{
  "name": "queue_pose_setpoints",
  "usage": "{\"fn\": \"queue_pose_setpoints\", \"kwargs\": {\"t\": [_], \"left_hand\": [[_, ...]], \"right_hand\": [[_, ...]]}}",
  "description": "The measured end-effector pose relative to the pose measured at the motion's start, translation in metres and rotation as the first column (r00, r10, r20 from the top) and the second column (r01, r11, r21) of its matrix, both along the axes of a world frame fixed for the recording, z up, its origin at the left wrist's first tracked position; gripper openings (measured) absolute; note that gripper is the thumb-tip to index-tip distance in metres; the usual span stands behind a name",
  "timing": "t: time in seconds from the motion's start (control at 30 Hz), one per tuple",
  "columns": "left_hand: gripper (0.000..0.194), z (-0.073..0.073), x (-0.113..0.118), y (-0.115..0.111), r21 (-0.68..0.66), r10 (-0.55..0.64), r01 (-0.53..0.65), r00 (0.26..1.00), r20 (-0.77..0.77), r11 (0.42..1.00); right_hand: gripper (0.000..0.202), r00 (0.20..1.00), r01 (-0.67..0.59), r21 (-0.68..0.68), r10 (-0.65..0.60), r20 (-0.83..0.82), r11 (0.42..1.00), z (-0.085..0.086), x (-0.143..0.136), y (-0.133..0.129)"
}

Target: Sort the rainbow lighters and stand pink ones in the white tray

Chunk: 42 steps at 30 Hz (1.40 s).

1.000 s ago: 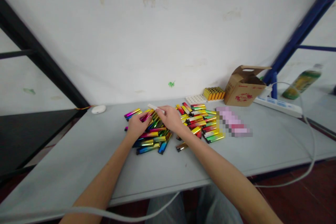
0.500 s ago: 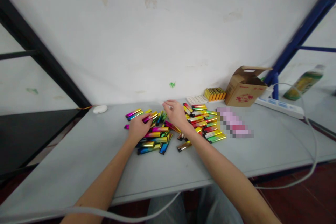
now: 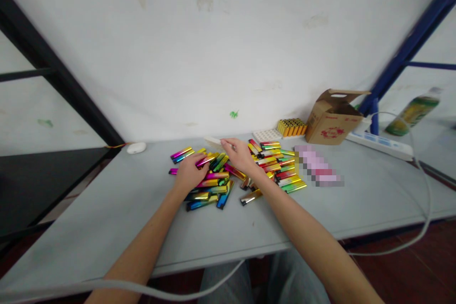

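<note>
A pile of shiny rainbow-coloured lighters (image 3: 213, 183) lies on the grey table (image 3: 107, 218). My left hand (image 3: 188, 173) rests on the left part of the pile, its fingers closed on a pink-and-gold lighter (image 3: 205, 160). My right hand (image 3: 239, 156) hovers over the middle of the pile and pinches a thin whitish stick (image 3: 213, 141) that points left. A second group of lighters (image 3: 281, 166) lies to the right of that hand.
At the back stand a white tray (image 3: 265, 135), a block of yellow lighters (image 3: 291, 127) and an open cardboard box (image 3: 331, 121). A power strip (image 3: 383, 145), a bottle (image 3: 411, 111) and a white cable (image 3: 422, 185) are at right. A small white oval object (image 3: 136, 147) lies back left.
My right hand lifted from the pile with the whitish stick and shifted slightly right and back. My left hand stayed on the lighters, holding the pink-and-gold one.
</note>
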State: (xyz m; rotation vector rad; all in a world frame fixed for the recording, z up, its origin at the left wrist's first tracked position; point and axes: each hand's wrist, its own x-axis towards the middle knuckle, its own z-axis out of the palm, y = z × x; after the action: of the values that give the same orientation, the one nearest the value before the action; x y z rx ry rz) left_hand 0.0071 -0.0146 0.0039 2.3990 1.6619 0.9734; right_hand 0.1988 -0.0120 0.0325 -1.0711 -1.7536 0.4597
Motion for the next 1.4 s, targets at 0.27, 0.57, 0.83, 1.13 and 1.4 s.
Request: {"fn": "queue_pose_setpoints", "kwargs": {"t": [0.27, 0.57, 0.83, 1.13, 1.4], "left_hand": [[0.036, 0.002, 0.003, -0.004, -0.027, 0.026, -0.026, 0.999, -0.020, 0.999], [0.036, -0.006, -0.002, -0.001, 0.098, 0.117, -0.107, 0.987, -0.106, 0.989], [0.039, -0.010, -0.004, 0.000, 0.047, 0.137, -0.131, 0.981, -0.138, 0.990], [0.038, -0.009, -0.005, 0.001, 0.014, 0.123, -0.122, 0.982, -0.140, 0.992], [0.039, -0.015, -0.007, 0.004, 0.007, 0.133, -0.133, 0.985, -0.113, 0.991]], "right_hand": [[0.042, 0.979, 0.039, -0.130, -0.064, -0.193, 0.991, -0.010, 0.017, 0.033], [0.035, 0.979, 0.033, -0.456, -0.120, -0.164, 0.889, -0.013, -0.003, 0.083], [0.063, 0.928, 0.246, -0.122, -0.197, 0.317, 0.962, -0.017, -0.003, 0.070], [0.044, 0.731, 0.087, -0.105, 0.008, 0.682, 0.991, -0.017, -0.010, 0.052], [0.038, 0.759, -0.039, -0.122, 0.109, 0.642, 0.992, -0.024, -0.020, 0.079]]}}
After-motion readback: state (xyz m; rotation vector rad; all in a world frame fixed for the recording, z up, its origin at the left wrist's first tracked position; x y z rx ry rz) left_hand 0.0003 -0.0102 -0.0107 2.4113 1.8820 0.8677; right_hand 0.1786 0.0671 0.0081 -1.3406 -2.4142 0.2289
